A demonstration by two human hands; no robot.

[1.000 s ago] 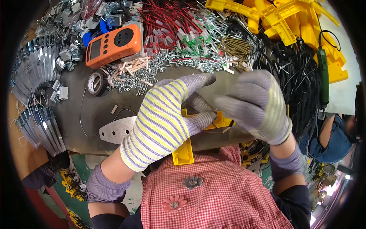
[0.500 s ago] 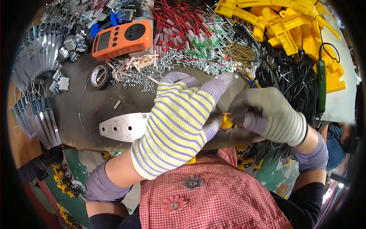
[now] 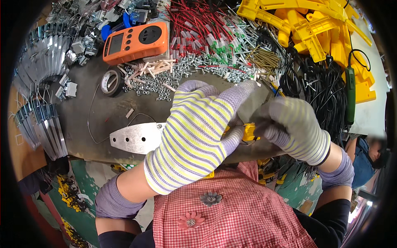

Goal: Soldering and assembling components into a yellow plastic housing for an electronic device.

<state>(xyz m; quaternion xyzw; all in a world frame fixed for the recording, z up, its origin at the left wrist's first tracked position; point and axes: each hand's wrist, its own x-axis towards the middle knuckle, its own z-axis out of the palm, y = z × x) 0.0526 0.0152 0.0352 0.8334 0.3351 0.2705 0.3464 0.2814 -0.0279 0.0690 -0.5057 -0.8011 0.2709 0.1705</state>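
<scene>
My left hand (image 3: 194,132), in a yellow, white and purple striped glove, is closed, palm down, around a yellow plastic part (image 3: 250,132) that shows past its thumb and fingertips. The rest of that part is hidden. Just right of it, my right hand (image 3: 300,130) wears a similar glove. Its fingers are curled together close to the yellow part; what they pinch is hidden in shadow. A silvery metal plate (image 3: 131,139) with a tapered end and dark holes reaches out from under my left hand, with a thin wire beside it.
Behind my hands lie loose nuts (image 3: 151,84), screws, red wires (image 3: 188,16) and an orange meter (image 3: 136,41). A tape roll (image 3: 111,83) lies left. Metal strips (image 3: 41,128) line the left side. Black cables (image 3: 320,91), yellow housings (image 3: 310,33) and a green-handled tool (image 3: 350,95) are right.
My right hand has shifted slightly and its fingers are less blurred, uncovering more of the yellow part. My left hand stays nearly in place. The whole view has shifted a little.
</scene>
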